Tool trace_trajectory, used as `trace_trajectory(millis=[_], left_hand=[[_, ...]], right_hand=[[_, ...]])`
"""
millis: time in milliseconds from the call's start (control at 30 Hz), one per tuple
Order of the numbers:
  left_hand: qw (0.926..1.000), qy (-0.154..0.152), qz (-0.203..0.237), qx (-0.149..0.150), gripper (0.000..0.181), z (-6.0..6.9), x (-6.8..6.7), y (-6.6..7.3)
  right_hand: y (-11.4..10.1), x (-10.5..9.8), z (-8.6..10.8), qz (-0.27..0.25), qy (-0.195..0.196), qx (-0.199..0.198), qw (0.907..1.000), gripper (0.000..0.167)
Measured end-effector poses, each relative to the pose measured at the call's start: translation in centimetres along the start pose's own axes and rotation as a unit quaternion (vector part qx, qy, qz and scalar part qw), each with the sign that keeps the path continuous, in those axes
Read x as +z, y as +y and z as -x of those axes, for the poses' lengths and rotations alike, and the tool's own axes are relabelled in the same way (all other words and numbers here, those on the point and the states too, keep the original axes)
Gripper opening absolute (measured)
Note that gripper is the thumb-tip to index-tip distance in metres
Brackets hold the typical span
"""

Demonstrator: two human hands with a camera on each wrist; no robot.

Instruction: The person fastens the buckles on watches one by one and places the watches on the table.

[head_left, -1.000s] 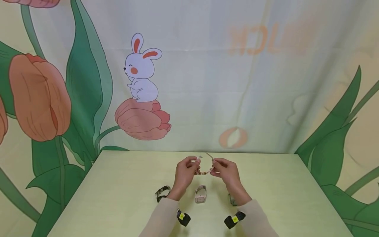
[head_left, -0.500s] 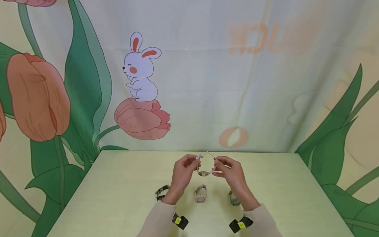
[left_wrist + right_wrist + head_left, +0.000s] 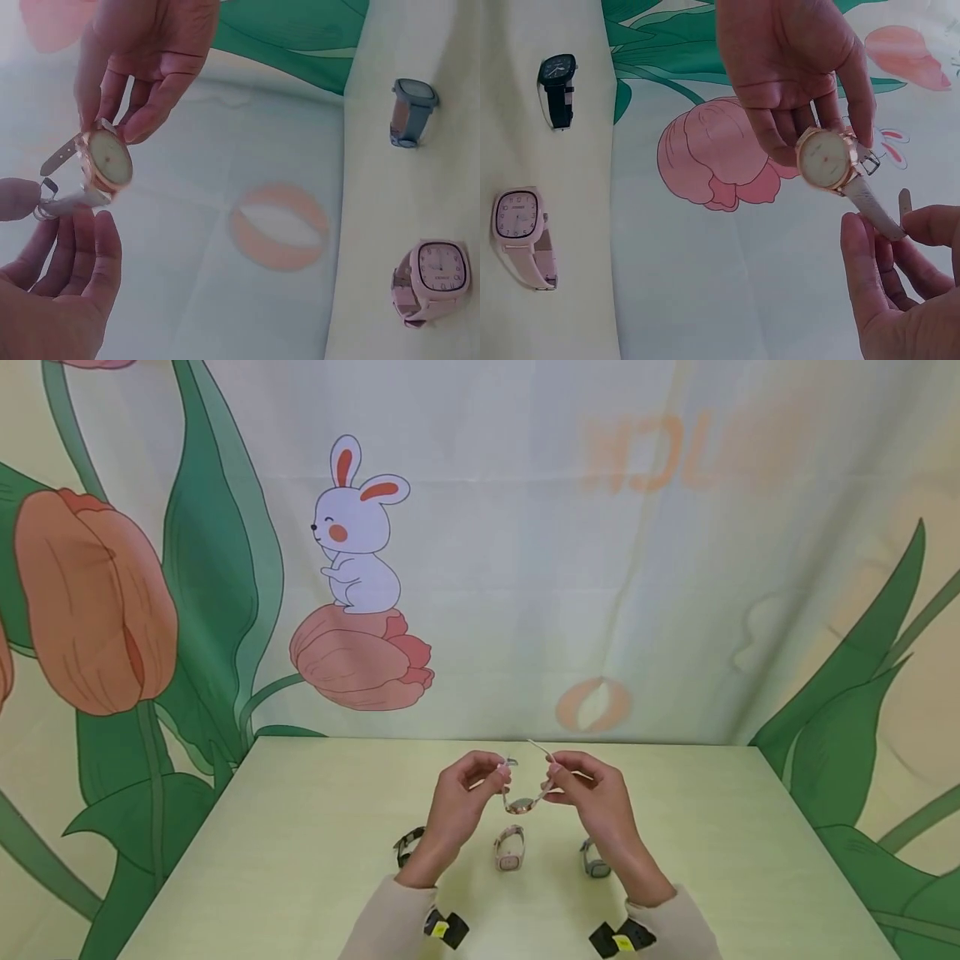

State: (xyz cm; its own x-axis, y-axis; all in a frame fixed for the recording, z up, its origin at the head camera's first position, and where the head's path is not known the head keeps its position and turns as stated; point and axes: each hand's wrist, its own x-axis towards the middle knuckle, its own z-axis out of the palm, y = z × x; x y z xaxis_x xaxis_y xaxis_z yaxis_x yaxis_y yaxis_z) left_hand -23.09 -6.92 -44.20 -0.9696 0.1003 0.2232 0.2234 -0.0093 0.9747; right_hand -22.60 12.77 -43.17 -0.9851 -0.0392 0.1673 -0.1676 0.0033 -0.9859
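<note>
A wristwatch [image 3: 520,807] with a round rose-gold case, pale dial and whitish strap hangs above the table, its strap unfastened and bent into a U. My left hand [image 3: 465,797] pinches the buckle end between thumb and fingers; the metal buckle [image 3: 46,196] shows in the left wrist view. The holed end of the strap is pinched by my right hand [image 3: 596,789], and its tip sticks up past the fingers. In the right wrist view the dial [image 3: 826,159] faces the camera, with the left hand's fingers behind the case.
On the pale table [image 3: 322,793] stand a black watch [image 3: 408,846] at left, partly behind the left forearm, a pink square watch [image 3: 509,850] in the middle, and a blue-grey watch [image 3: 596,864] near the right forearm. A printed curtain [image 3: 487,610] hangs behind the table.
Both hands have drawn apart, the right one farther, so the strap ends spread wider. The watch case sits slightly lower and shows more of its face. The blue-grey watch has come into fuller view.
</note>
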Motion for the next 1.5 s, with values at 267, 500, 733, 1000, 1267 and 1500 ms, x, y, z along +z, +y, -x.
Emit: trace_trajectory(millis=[267,500,733,1000,1267,1500], left_hand=[[0.9999,0.001,0.006,0.008,0.021,0.7,-0.1,1.0],[0.999,0.005,-0.001,0.044,0.018,1.3,-0.2,1.7],[0.997,0.006,-0.014,0.076,0.017,1.6,-0.5,2.4],[0.9972,0.002,-0.005,0.075,0.018,2.1,-0.4,3.0],[0.9975,-0.02,0.009,0.067,0.018,2.4,-0.3,3.3],[0.9968,-0.029,-0.004,0.074,0.019,2.5,-0.1,3.3]], right_hand=[[-1.0,0.3,1.1,0.022,-0.013,-0.017,0.9995,0.023],[-1.6,0.3,1.9,0.017,-0.024,-0.043,0.9987,0.024],[-2.1,0.2,2.5,0.038,-0.026,-0.049,0.9977,0.021],[-2.2,0.3,2.8,0.058,-0.038,-0.053,0.9962,0.021],[-2.5,0.5,3.1,0.057,-0.047,-0.056,0.9957,0.02],[-2.7,0.6,3.2,0.056,-0.054,-0.059,0.9952,0.02]])
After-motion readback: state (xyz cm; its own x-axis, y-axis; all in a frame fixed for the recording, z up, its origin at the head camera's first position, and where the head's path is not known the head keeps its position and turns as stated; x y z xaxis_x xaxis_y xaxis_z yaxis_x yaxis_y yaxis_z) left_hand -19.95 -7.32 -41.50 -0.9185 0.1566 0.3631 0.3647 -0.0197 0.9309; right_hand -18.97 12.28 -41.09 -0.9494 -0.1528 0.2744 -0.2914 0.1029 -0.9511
